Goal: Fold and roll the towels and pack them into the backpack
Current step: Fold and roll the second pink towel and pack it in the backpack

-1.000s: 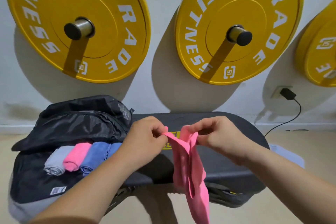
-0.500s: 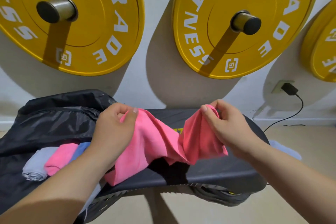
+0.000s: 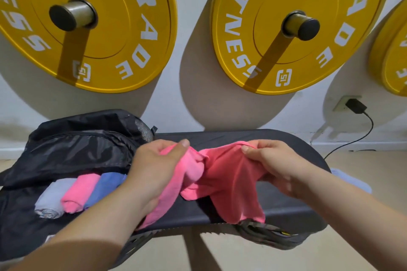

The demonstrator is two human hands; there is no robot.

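A pink towel [image 3: 222, 180] is spread loosely over the black bench pad [image 3: 293, 202], bunched in the middle with its lower edge draping over the front. My left hand [image 3: 154, 169] pinches its left top corner. My right hand [image 3: 275, 160] pinches the right top corner. At the left lies the open black backpack [image 3: 72, 145], flap raised. Inside it lie rolled towels side by side: a grey one [image 3: 49, 200], a pink one [image 3: 79, 191] and a blue one [image 3: 105, 185], partly hidden by my left forearm.
Yellow weight plates [image 3: 293, 28] hang on pegs on the white wall just behind the bench. A black charger [image 3: 355, 105] is plugged in at the right, its cable running down to the floor. A pale blue cloth [image 3: 350, 180] shows past the bench's right end.
The towel hung bunched from both hands held close together. My hands have moved apart, opening it sideways and lowering it onto the bench pad.
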